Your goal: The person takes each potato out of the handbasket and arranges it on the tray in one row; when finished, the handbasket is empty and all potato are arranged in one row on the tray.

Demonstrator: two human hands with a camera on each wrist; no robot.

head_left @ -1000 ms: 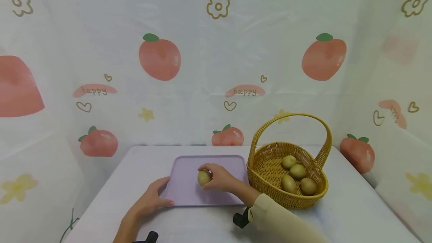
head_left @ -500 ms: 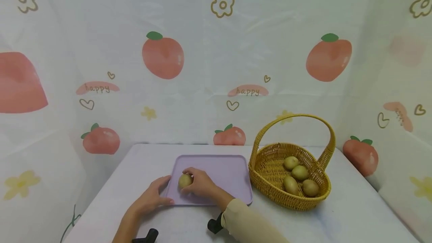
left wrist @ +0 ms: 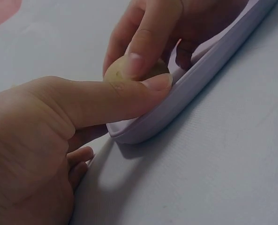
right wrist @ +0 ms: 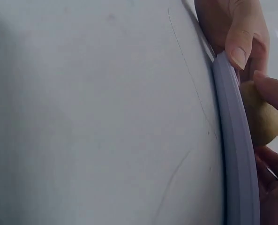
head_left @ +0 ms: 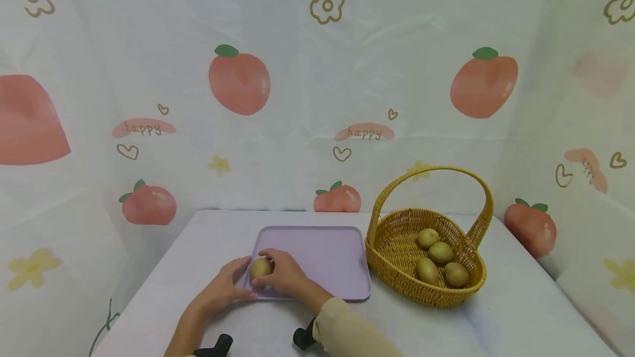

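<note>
Cloth point(head_left: 288, 164) with fruit prints hangs behind a table point(head_left: 521, 302). A basket point(head_left: 414, 288) stands right of a purple tray point(head_left: 322, 258). The left hand point(head_left: 223, 285) spreads wide at the tray's left end, thumb over its rim. The right hand point(head_left: 288, 274) holds a potato point(head_left: 258, 269) there, between thumb and fingers; four other potatoes point(head_left: 441, 253) lie in the basket.

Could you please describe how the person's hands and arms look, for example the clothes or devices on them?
The left hand and right hand wear no gloves. A plain, pale beige sleeve ends partway along the right forearm. Near each wrist sits a black, rounded device: left device, right device.
</note>
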